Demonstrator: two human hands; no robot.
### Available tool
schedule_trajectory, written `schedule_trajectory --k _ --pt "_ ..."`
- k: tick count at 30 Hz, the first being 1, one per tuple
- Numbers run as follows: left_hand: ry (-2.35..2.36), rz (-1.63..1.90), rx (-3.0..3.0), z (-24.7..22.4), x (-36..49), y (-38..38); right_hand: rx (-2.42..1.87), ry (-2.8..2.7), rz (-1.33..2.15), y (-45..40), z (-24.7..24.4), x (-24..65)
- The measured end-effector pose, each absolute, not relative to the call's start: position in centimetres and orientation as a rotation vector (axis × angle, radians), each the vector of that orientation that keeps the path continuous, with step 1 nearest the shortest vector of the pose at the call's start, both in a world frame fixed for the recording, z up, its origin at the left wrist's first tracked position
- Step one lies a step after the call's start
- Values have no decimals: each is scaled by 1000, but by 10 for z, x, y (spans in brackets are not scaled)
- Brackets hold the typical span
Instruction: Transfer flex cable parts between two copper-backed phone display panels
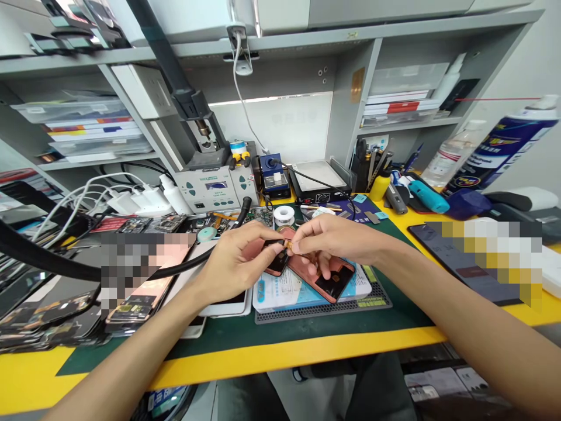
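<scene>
My left hand is closed on a phone screen panel with a copper-coloured back and a black lower part, thumb and forefinger at its edge. My right hand pinches a small orange flex cable at that panel, right beside my left thumb. Its other fingers curl loosely over a second copper-backed phone screen panel, which lies slanted to the right. Beneath both is a white and blue pad on a grey perforated mat. The fingers partly hide the cable.
Phone parts and screens are piled at the left. A black hose crosses in front of them. Behind stand a hot-air station, a solder roll and a heating plate. A dark phone panel lies at the right.
</scene>
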State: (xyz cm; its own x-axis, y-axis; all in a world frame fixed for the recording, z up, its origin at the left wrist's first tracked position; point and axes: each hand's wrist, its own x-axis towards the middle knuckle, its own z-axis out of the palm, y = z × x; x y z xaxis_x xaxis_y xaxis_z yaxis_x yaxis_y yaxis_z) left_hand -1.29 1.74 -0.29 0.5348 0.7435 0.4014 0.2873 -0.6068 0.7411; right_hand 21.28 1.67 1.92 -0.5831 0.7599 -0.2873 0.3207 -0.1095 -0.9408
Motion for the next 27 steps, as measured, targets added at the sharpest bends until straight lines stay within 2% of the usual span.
schedule_trajectory --k 14,27 --pt "834 1061 1807 -3 -10 14 -1085 -1705 1761 15 29 214" --pt "884 1121 1795 0 -12 12 -1000 -1709 1779 16 27 215"
